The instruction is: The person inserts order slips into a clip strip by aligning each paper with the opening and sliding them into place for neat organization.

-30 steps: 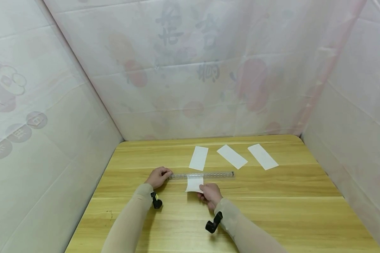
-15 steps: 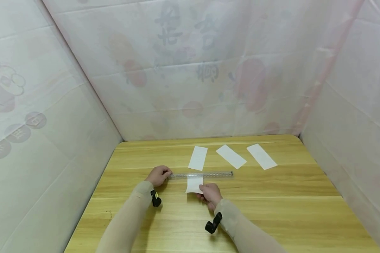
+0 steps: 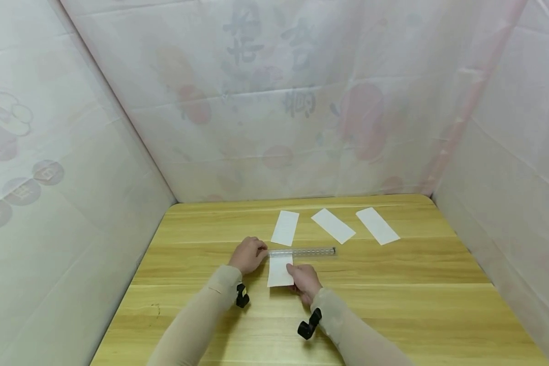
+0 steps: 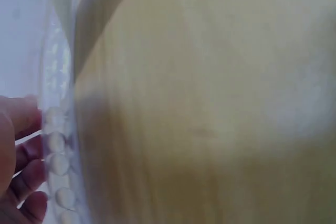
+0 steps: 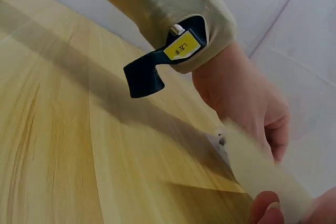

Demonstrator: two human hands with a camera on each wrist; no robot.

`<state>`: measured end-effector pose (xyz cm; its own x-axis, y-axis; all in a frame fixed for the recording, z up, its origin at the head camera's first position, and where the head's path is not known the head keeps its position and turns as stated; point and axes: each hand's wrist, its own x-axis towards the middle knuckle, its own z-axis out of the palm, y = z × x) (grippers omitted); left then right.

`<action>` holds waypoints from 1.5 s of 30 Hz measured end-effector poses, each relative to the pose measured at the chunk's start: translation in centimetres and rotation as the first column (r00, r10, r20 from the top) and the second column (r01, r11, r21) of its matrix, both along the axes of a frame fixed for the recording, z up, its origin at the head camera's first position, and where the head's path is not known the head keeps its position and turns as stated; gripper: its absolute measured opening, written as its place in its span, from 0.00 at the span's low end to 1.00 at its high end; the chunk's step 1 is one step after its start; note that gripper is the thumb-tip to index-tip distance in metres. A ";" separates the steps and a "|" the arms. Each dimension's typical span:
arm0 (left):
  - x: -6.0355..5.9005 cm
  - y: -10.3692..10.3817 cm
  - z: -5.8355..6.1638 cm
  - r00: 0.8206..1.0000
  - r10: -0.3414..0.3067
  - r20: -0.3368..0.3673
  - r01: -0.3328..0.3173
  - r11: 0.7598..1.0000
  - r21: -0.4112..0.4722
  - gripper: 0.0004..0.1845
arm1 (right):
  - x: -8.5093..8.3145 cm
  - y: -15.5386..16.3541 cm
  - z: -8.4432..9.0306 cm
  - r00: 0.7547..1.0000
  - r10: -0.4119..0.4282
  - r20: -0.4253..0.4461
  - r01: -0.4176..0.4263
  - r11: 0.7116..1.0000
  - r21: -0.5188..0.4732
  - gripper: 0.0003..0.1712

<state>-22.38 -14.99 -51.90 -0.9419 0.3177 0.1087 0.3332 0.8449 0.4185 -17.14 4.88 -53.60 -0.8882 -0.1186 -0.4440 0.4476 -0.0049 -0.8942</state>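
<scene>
A clear plastic ruler [image 3: 314,251] lies crosswise on the table, over the top part of a small white paper strip [image 3: 279,274]. My left hand [image 3: 248,255] holds the ruler just left of the paper. In the left wrist view its curled fingers [image 4: 29,179] are at the edge of the ruler [image 4: 60,166], which shows round marks. My right hand [image 3: 305,282] pinches the right edge of the paper, thumb on top. The near end of the paper is raised off the table; in the right wrist view the paper [image 5: 262,166] tilts up between the hands.
Three more white paper strips [image 3: 285,228], [image 3: 333,226], [image 3: 377,225] lie apart behind the ruler. The wooden table [image 3: 393,305] meets fabric walls [image 3: 274,173] at the back and sides. Both wrists carry black camera mounts.
My left hand has slid right from the ruler's left end to beside the paper. The paper's near end now sits flatter and a little closer to me. The right hand still pinches it.
</scene>
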 end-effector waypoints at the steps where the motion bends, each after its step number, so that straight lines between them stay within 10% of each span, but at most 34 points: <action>1: 0.0 0.0 -0.2 1.000 0.011 -0.007 -0.011 1.000 0.003 0.09 | 0.0 0.0 0.0 1.000 0.001 -0.012 -0.001 1.000 0.021 0.18; 14: -0.2 -0.2 -2.3 0.996 0.093 0.008 -0.093 0.975 0.200 0.06 | -0.2 0.0 0.5 0.982 0.010 -0.191 0.059 0.935 0.350 0.17; 45: -0.4 -0.1 -2.4 0.994 0.109 0.029 -0.112 0.973 0.201 0.04 | -0.4 -0.1 0.5 0.979 -0.112 -0.169 0.160 0.938 0.306 0.09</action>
<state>-22.75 -15.06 -54.33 -0.9723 0.1847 0.1434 0.2338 0.7732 0.5895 -17.54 4.83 -53.07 -0.9440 0.1330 -0.3019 0.3261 0.2378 -0.9149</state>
